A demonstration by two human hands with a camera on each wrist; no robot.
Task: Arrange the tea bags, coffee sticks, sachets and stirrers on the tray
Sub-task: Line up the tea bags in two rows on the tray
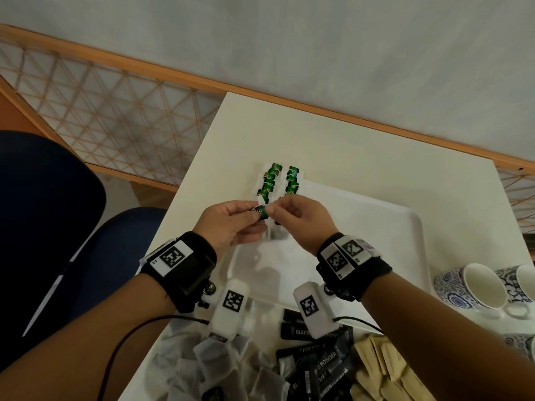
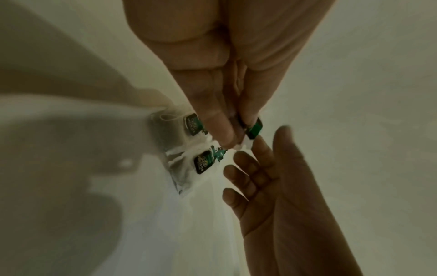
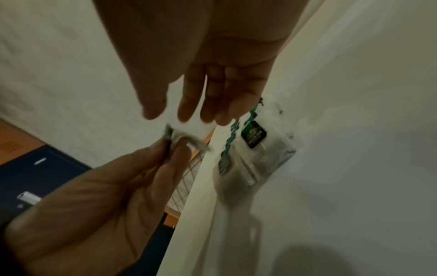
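A white tray (image 1: 376,227) lies on the white table. Two rows of tea bags with green tags (image 1: 270,180) (image 1: 292,180) run along its far left corner. Just above their near end, my left hand (image 1: 259,213) pinches the green tag (image 2: 255,128) of another tea bag between thumb and forefinger. That tea bag's white pouch (image 1: 273,231) hangs below the fingers. My right hand (image 1: 275,208) hovers right beside it, its fingers loosely straight and gripping nothing (image 3: 170,115). One right fingertip (image 2: 258,142) touches the tag's edge.
Near the front edge lie a heap of loose tea bags (image 1: 202,366), black coffee sticks (image 1: 318,363) and tan paper sachets (image 1: 385,369). Patterned cups (image 1: 474,285) stand to the tray's right. A blue chair (image 1: 43,212) is left of the table.
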